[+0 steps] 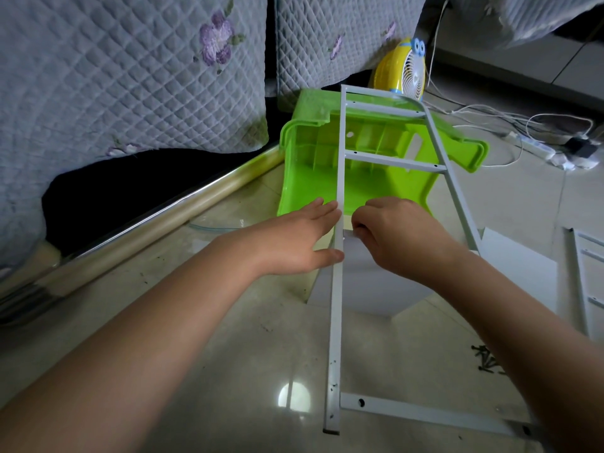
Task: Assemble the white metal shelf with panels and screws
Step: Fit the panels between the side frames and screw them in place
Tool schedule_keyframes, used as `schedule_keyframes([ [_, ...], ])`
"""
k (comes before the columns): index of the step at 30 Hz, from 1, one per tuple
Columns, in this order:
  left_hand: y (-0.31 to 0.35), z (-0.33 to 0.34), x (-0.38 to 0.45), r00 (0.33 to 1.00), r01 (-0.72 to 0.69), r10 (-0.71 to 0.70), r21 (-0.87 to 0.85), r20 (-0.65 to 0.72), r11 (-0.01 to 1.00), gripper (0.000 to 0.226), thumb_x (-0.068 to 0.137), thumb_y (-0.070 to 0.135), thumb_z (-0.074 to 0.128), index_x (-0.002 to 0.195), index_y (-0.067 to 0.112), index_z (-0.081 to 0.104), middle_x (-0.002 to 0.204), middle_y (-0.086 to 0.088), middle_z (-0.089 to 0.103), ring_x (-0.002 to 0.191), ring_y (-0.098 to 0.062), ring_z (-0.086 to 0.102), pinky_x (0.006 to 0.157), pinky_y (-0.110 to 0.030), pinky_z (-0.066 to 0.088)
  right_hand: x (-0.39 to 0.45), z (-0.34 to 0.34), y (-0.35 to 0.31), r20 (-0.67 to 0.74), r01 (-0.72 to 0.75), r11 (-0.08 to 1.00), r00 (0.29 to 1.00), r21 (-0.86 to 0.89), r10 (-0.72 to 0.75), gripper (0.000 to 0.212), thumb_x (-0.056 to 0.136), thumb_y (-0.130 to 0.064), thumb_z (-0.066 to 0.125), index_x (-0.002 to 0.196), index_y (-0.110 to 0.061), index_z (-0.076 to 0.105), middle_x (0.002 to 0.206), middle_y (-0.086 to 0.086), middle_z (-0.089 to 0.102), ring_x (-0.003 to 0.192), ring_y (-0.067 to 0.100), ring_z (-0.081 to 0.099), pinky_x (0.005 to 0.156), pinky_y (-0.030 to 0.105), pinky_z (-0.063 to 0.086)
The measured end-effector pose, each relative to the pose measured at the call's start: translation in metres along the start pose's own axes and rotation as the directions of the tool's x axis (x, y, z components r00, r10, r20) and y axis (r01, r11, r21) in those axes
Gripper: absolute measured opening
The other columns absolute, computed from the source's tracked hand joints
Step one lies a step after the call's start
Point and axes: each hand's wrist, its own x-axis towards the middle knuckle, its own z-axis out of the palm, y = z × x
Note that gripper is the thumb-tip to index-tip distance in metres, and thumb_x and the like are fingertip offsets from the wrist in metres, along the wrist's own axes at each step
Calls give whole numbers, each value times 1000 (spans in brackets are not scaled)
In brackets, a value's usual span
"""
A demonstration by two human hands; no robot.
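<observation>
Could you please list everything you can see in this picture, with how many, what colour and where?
side frame: one, white, centre, over the floor
panel: one, white, behind the frame
loose parts: a few, white, far right
screws: small pile, dark, floor at right
stool: one, green, tipped over behind the frame
fan: one, yellow, top centre
cables: several, white, top right
quilted covers: grey, flowered, top left
left hand: flat against the frame's upright
right hand: fingers curled at the upright
</observation>
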Motion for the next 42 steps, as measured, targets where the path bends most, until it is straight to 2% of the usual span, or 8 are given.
schedule_keyframes([
  [4,-1,1,0,1000,-2,2,-2,1,1000,69,96,41,39,149,16,2,156,6,-10,142,-4,-12,112,-18,2,0,-4,-5,25,-42,999,999,-33,43,11,58,-16,60,50,-9,57,42,4,52,38,26,55,44,26,45],
  [17,-2,-1,0,1000,-1,2,-17,9,1000,69,96,41,38,149,18,1,156,7,-11,141,-3,-12,110,-16,1,-3,2,-2,-56,-46,999,997,-22,45,18,62,-17,61,49,-8,55,41,4,48,35,27,50,45,22,31],
  [20,-2,0,0,1000,-4,4,-25,8,1000,69,96,41,39,149,18,2,156,8,-10,142,-3,-11,111,-17,2,-3,-2,-1,-3,-34,998,999,43,34,18,72,-19,59,61,-5,63,53,8,57,50,30,58,51,27,36],
  [23,-2,0,0,1000,-4,4,-33,8,999,69,96,41,39,149,18,1,156,8,-10,141,-3,-11,110,-17,2,-3,-9,1,90,-36,998,995,42,32,22,88,-20,51,101,-7,64,94,9,63,93,29,59,76,34,43],
  [25,-2,0,0,1000,-5,5,-34,8,999,69,96,41,39,149,18,1,156,8,-10,141,-3,-11,110,-16,2,-5,-12,0,113,-47,997,993,55,41,25,87,-15,51,109,-9,61,100,7,63,97,27,58,81,36,45],
  [28,-1,-1,-1,1000,-3,3,-39,7,999,69,96,41,39,149,19,1,156,9,-10,141,-2,-11,110,-16,3,-5,-12,0,51,-53,992,998,112,47,22,85,-4,52,100,-5,68,92,13,67,87,34,61,71,42,50],
  [33,-1,0,-1,1000,1,-1,-38,9,999,69,96,41,38,149,18,1,156,8,-10,141,-3,-11,110,-16,3,-2,-16,0,143,-111,993,984,40,104,25,93,-23,47,104,-11,66,98,8,64,94,27,58,78,37,48],
  [42,-2,0,0,1000,7,-7,-23,20,1000,69,96,41,38,149,18,0,156,8,-11,141,-3,-12,110,-16,3,-2,-17,2,123,-197,979,974,60,189,36,92,-36,47,78,-7,62,81,10,63,79,27,57,68,35,48],
])
